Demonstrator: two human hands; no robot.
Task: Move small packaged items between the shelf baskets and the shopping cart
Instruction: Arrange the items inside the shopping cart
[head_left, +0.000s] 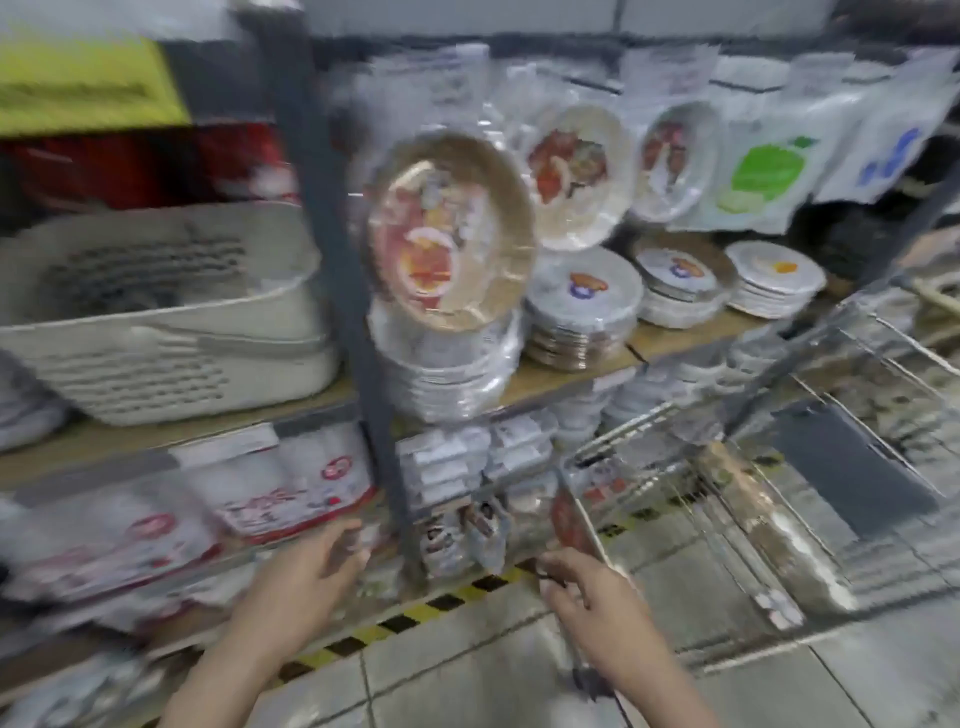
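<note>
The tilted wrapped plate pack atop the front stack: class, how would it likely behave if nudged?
The plate pack leans on edge, so it would probably tip or roll. Its shiny film wrap looks slippery. It seems stiff and light.

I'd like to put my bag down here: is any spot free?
The tiled floor between the striped tape and the cart is bare. The wooden shelf is packed with plate stacks and a white basket. The lower shelf is crowded with packets.
</note>
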